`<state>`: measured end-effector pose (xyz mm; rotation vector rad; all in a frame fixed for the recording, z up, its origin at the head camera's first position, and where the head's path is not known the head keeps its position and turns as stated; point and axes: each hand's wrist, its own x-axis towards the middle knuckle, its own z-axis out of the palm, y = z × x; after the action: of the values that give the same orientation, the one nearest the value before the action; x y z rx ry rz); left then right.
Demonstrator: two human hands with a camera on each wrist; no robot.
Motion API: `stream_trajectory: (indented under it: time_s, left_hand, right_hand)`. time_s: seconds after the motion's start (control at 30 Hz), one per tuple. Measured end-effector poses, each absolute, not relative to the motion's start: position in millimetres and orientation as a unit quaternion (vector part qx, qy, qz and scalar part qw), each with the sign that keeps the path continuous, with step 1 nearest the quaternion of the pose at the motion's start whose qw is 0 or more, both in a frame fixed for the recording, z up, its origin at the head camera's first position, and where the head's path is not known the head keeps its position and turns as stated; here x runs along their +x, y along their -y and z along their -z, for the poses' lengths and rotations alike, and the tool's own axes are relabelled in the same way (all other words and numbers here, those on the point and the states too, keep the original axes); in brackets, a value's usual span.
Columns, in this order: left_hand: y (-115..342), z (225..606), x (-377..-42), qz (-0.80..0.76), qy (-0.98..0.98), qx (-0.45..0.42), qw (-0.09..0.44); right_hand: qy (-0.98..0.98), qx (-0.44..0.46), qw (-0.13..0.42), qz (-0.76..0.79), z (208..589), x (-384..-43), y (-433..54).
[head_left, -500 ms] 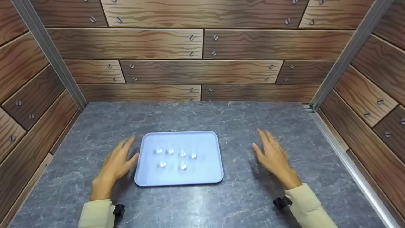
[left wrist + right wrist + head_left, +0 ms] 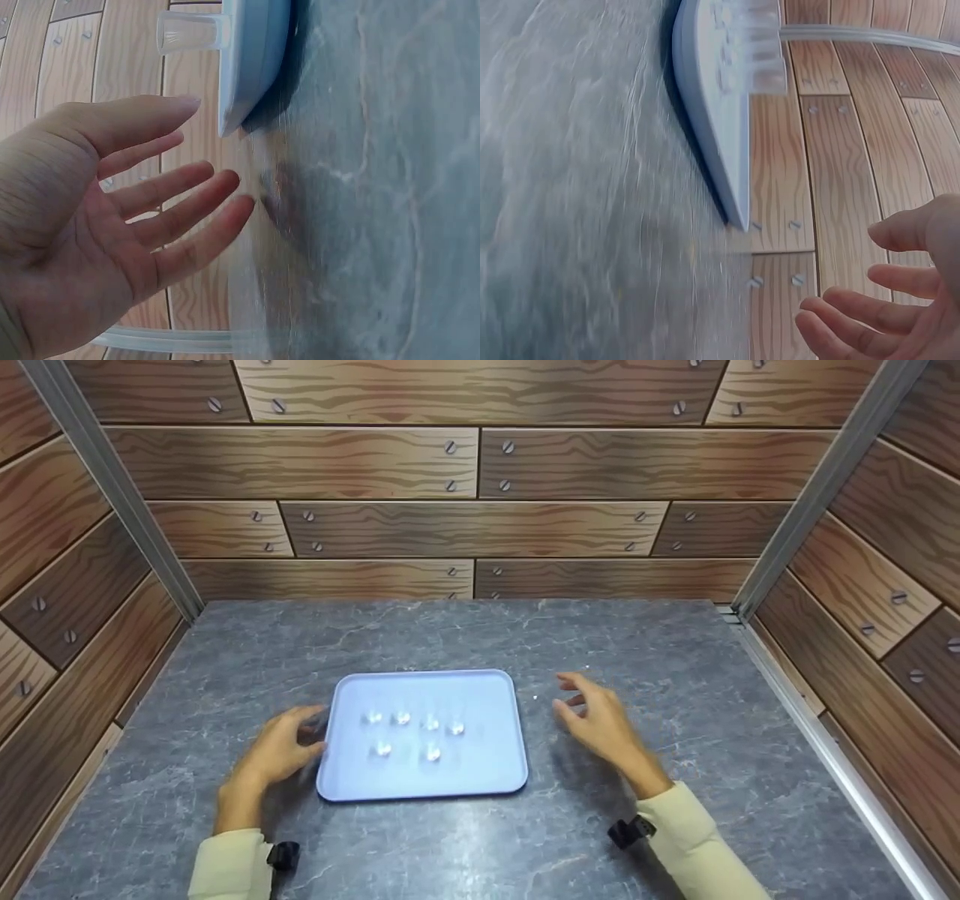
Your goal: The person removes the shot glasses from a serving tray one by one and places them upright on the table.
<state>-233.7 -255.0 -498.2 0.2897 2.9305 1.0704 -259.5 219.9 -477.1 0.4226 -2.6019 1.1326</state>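
A light blue rectangular tray (image 2: 480, 772) lies on the tabletop with several small clear cups (image 2: 432, 754) standing on it. In the left wrist view one clear cup (image 2: 191, 32) shows above the tray's rim. My left hand (image 2: 274, 750) is beside the tray's left edge, fingers loosely bent and holding nothing; the left wrist view shows a small gap between it and the tray. To the right of the tray, my right hand (image 2: 604, 724) hovers over the table with bent, parted fingers and nothing between them. Clear cups (image 2: 769, 75) overlap one another in the right wrist view.
The grey marbled table (image 2: 465, 637) is enclosed by wood-plank-patterned walls (image 2: 480, 529) at the back and sides. Metal posts (image 2: 817, 487) stand in the corners, and a metal rail (image 2: 832, 765) runs along the right side.
My right hand has moved left, closer to the tray, and its fingers have bent more. The left hand's fingers have curled inward at the tray's left edge. The tray and cups have stayed put.
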Motion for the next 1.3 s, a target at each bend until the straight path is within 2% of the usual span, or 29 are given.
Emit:
stream_trajectory:
  time_s: [0.13, 0.4, 0.83, 1.07, 1.3]
  left_hand:
    - [255.5, 499.8, -234.3, -0.347, -0.931, 0.111, 0.003]
    - [251.9, 502.8, -233.3, -0.311, -0.941, 0.114, 0.066]
    - [255.1, 498.9, -231.8, -0.259, -0.956, 0.083, 0.114]
    - [256.1, 499.6, -231.4, -0.255, -0.956, 0.068, 0.125]
    - [257.7, 500.0, -230.9, -0.252, -0.957, 0.067, 0.126]
  right_hand:
    - [0.897, 0.164, 0.127, -0.391, 477.6, -259.9, -206.0]
    - [0.886, 0.200, 0.098, -0.407, 479.1, -260.4, -182.1]
    - [0.885, 0.248, 0.058, -0.390, 476.4, -264.1, -141.5]
    - [0.877, 0.255, 0.009, -0.408, 470.7, -267.9, -128.1]
    - [0.869, 0.264, -0.006, -0.417, 474.6, -271.9, -115.2]
